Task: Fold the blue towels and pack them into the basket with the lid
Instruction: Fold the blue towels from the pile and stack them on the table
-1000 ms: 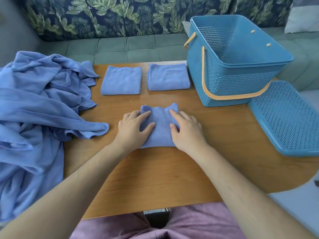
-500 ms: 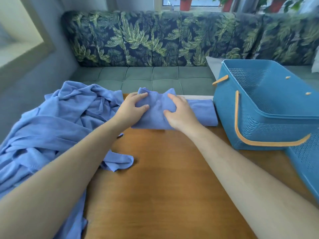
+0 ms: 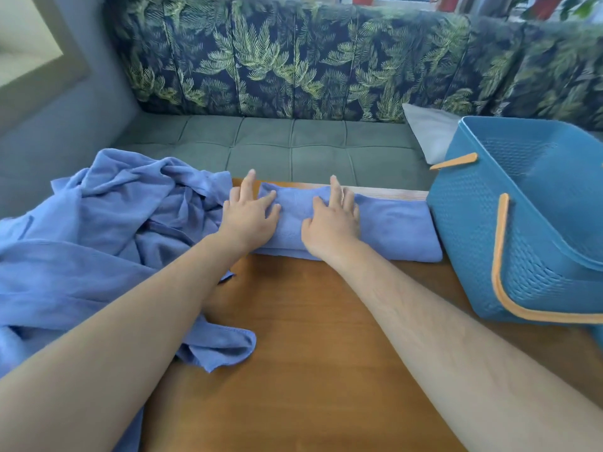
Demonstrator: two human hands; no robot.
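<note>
**One folded towel (image 3: 290, 223) pressed flat**

Both hands are laid on the folded towel at the far edge of the wooden table (image 3: 310, 353). The left hand (image 3: 251, 220) and right hand (image 3: 331, 223) are spread with fingers nearly straight, and nothing is gripped. A second folded towel (image 3: 396, 228) is placed just to its right, beside the open blue basket (image 3: 528, 230). Unfolded blue cloth (image 3: 98, 230) is heaped at the left.
</note>
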